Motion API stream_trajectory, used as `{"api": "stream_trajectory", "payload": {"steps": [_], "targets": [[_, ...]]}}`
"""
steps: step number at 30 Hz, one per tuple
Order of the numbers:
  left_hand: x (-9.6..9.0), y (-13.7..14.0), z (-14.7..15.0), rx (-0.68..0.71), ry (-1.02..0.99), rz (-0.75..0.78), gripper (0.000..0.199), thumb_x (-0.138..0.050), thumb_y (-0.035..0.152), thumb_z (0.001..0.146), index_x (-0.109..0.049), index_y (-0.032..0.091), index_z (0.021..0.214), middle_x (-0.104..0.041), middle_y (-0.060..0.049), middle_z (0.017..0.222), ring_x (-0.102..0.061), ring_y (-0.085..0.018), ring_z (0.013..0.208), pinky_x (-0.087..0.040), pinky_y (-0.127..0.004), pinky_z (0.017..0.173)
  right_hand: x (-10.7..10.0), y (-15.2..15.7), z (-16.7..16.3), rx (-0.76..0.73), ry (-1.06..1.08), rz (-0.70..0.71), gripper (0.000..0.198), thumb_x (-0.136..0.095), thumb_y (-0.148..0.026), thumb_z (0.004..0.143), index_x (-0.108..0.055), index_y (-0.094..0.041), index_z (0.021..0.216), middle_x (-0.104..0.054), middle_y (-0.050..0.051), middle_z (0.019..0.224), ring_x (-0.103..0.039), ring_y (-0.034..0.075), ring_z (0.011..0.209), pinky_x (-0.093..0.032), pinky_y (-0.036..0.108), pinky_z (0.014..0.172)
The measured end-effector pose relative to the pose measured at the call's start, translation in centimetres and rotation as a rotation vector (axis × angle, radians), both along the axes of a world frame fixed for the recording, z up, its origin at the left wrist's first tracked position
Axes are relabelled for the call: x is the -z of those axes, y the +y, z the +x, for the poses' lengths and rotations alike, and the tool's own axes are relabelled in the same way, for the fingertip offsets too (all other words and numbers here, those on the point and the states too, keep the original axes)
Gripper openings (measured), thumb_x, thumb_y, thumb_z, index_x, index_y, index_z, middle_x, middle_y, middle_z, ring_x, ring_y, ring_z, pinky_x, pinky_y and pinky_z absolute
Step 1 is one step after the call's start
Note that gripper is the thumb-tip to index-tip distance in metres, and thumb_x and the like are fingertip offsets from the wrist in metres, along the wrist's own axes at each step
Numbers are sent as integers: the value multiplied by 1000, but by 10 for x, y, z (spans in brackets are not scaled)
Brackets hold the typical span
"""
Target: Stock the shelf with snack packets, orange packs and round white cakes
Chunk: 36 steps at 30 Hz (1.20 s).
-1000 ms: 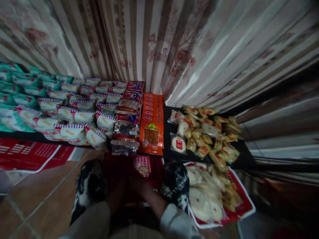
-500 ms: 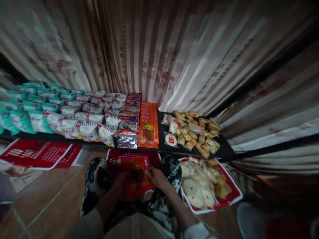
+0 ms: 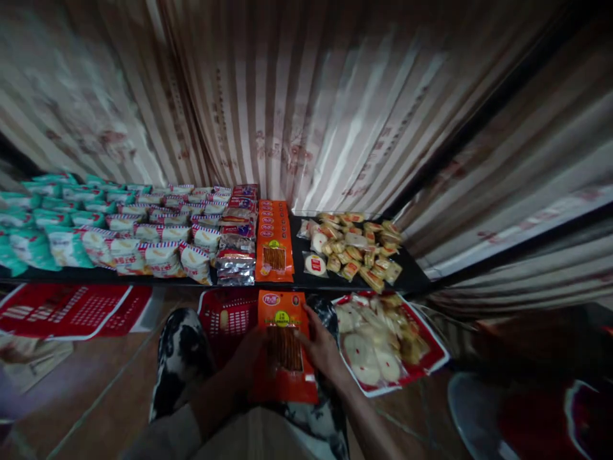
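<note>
Between my knees I hold an orange snack packet (image 3: 285, 351), upright, its front with a clear window of brown sticks turned toward me. My left hand (image 3: 249, 358) grips its left edge, dim and slightly blurred. On the right edge, my right hand (image 3: 322, 345) has its thumb over the front and its fingers along the side. Behind the packet a red plastic basket (image 3: 215, 319) is partly covered by it. A row of similar orange packets (image 3: 274, 246) lies overlapped on the black shelf (image 3: 306, 281) just beyond.
Silver packets (image 3: 236, 255), white bags (image 3: 163, 259) and green bags (image 3: 67, 246) line the shelf to the left. Small wrapped snacks (image 3: 357, 249) lie to the right. A red basket of wrapped round cakes (image 3: 366, 358) stands by my right knee. Striped curtain (image 3: 287, 96) hangs behind.
The orange packet has come up out of the basket area toward me and now stands facing me. Both hands rose with it, and the view shifted slightly.
</note>
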<state>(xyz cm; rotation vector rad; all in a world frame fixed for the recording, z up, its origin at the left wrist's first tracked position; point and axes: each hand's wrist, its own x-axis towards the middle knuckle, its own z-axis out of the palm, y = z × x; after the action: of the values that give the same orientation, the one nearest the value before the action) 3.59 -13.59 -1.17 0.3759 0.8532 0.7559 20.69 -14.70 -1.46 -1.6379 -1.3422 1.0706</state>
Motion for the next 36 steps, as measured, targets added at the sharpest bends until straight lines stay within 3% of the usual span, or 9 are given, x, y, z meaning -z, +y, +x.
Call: {"api": "stream_trajectory", "payload": {"steps": [6,10,14,17,20,23,25,29,36], "targets": [[1,18,13,-129,206,245,27,-66,27,59,-64,13,82,-71,-7,80,-66,-21,72,-53,-32,70,-9,6,-1,133,77,36,70,-55,-42,79,-32,-15,139,-71,9,96,-68,23,84,-53,39,79],[-1,39,25,-233,328,312,39,-66,23,60,-58,13,97,-71,-8,89,-67,-22,77,-54,-34,71,-5,20,3,189,36,56,65,-57,-42,77,-42,-13,133,-72,6,84,-67,23,74,-54,37,72],[10,53,30,-242,603,456,58,-61,14,63,-50,14,120,-65,-12,113,-63,-25,102,-50,-39,91,-2,46,8,206,99,97,63,-57,-40,76,-44,-14,131,-72,9,94,-68,24,83,-54,37,74],[29,55,30,-261,900,657,69,-59,16,68,-40,13,134,-57,-15,127,-53,-28,118,-43,-44,100,0,71,13,191,119,133,61,-55,-39,78,-42,-16,134,-71,7,97,-68,23,87,-54,37,77],[38,51,28,-320,1178,996,61,-49,20,78,-37,12,137,-42,-18,140,-39,-30,131,-38,-48,104,3,98,16,215,82,170,58,-56,-34,77,-45,-17,132,-72,7,96,-68,24,87,-53,38,80],[30,45,26,-237,1395,1366,50,-42,23,84,-45,12,132,-29,-18,149,-23,-33,138,-36,-54,104,7,123,15,214,43,179,54,-56,-30,76,-49,-18,128,-71,8,101,-67,24,92,-52,39,83],[21,44,26,-133,1513,1519,45,-43,23,84,-51,12,127,-32,-19,147,-21,-35,139,-37,-55,102,9,136,12,193,37,171,53,-55,-29,76,-49,-16,128,-69,10,107,-66,24,96,-51,38,87],[17,55,28,-13,1752,1591,44,-45,15,83,-53,19,126,-46,-14,139,-34,-30,135,-39,-50,102,14,158,4,159,1,161,54,-55,-27,76,-49,-11,128,-66,13,115,-63,23,103,-48,37,92],[40,89,29,82,1904,1707,40,-44,18,87,-54,16,126,-53,-13,133,-42,-26,130,-36,-47,105,23,180,-2,149,-187,110,50,-54,-26,80,-50,-14,128,-65,11,116,-61,22,108,-47,35,94]]}}
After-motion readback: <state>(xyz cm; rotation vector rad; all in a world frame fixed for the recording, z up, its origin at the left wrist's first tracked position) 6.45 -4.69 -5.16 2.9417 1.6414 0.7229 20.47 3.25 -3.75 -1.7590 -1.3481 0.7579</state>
